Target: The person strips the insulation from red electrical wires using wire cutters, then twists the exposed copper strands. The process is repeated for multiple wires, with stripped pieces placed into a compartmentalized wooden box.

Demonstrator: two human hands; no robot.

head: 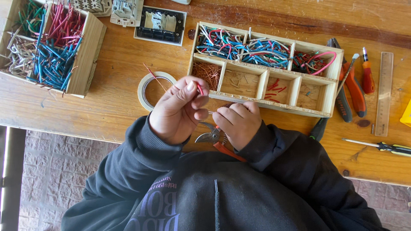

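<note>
My left hand (177, 111) pinches a thin red wire (200, 88) between thumb and fingers; its long end slants up-left over a roll of tape (145, 85). My right hand (237, 122) is closed around small cutting pliers (212, 137) with red-orange handles, whose metal jaws point left under my left hand. Both hands hover above the near edge of the wooden table (120, 64), just in front of a wooden divided tray (257, 100).
The tray holds coloured wire pieces, copper strands (206, 72) and red offcuts (274, 85). A wooden box of wires (87, 55) sits far left, a black switch plate (160, 25) behind. Pliers (353, 90), screwdrivers (367, 72) and a ruler (384, 92) lie right.
</note>
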